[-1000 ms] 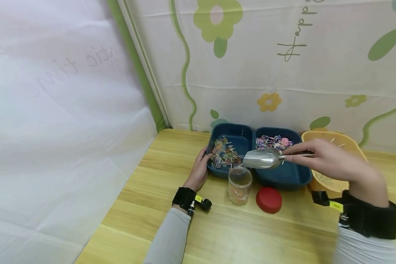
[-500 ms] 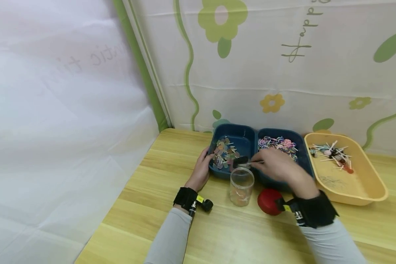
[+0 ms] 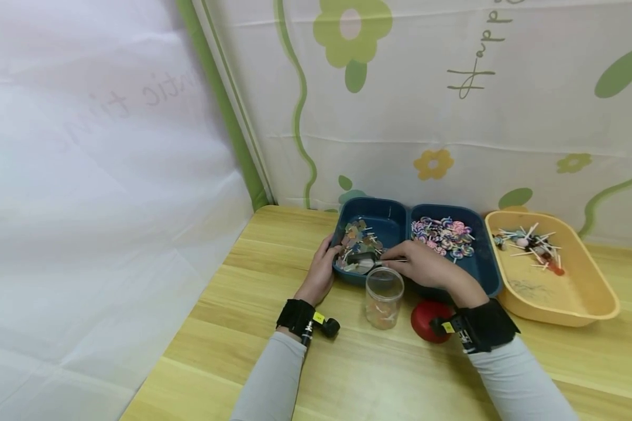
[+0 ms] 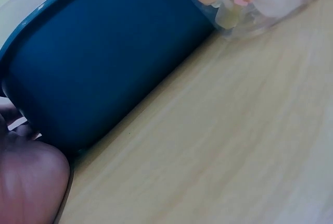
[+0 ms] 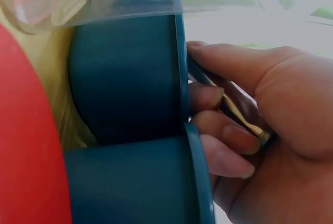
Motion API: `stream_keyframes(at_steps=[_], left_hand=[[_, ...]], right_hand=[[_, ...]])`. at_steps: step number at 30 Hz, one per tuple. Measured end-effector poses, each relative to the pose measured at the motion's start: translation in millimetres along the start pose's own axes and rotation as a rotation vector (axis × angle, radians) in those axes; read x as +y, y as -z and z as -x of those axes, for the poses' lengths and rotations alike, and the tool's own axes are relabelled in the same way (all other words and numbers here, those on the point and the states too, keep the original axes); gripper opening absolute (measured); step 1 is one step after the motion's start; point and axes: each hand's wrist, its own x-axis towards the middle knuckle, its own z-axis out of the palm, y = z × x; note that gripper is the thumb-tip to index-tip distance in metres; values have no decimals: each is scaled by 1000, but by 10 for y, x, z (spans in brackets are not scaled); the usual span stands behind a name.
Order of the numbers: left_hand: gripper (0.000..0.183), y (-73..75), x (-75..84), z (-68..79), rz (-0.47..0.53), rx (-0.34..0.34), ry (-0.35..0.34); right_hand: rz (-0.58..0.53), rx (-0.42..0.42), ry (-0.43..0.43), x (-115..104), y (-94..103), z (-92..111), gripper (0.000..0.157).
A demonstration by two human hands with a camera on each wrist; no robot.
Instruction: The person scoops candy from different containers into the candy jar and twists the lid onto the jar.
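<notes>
My right hand (image 3: 426, 266) grips the handle of a metal scoop (image 3: 362, 257); its bowl lies low among small flat pieces on white sticks (image 3: 355, 237) in the left blue tray (image 3: 387, 222). In the right wrist view, thumb and fingers wrap the scoop's handle (image 5: 242, 114) just above the tray rims. My left hand (image 3: 318, 278) holds that tray's left wall, thumb over the rim. A clear jar (image 3: 384, 298) stands uncovered before the tray, orange and white pieces at its bottom. A red lid (image 3: 425, 320) lies right of the jar, partly behind the right wrist's camera.
A second blue tray (image 3: 479, 272) adjoins on the right, with small swirl lollipops (image 3: 445, 234). Beyond it stands a yellow tray (image 3: 576, 295) with several ball-shaped lollipops (image 3: 537, 248). A printed curtain (image 3: 379, 117) hangs right behind the trays; the wooden table (image 3: 368, 374) extends in front.
My right hand has moved left with the scoop, from over the right blue tray down into the pieces in the left one. The left hand keeps its hold on the tray.
</notes>
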Motion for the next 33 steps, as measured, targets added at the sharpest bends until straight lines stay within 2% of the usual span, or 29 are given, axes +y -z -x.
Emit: stream_keyframes(at_steps=[12,23,28,33], left_hand=[[51,4,16,6,10,-4,4],[49,15,3,1,31,-1,7],[48,5,7,3,36,4,10],[48,2,4,6,39,4,19]], right_hand=[[-99,15,19,137,137,94,28],[-198,66,-23,177,259,159,27],[-207,125,-32,160,364,257,28],[-240,243,62,88,562,416,27]])
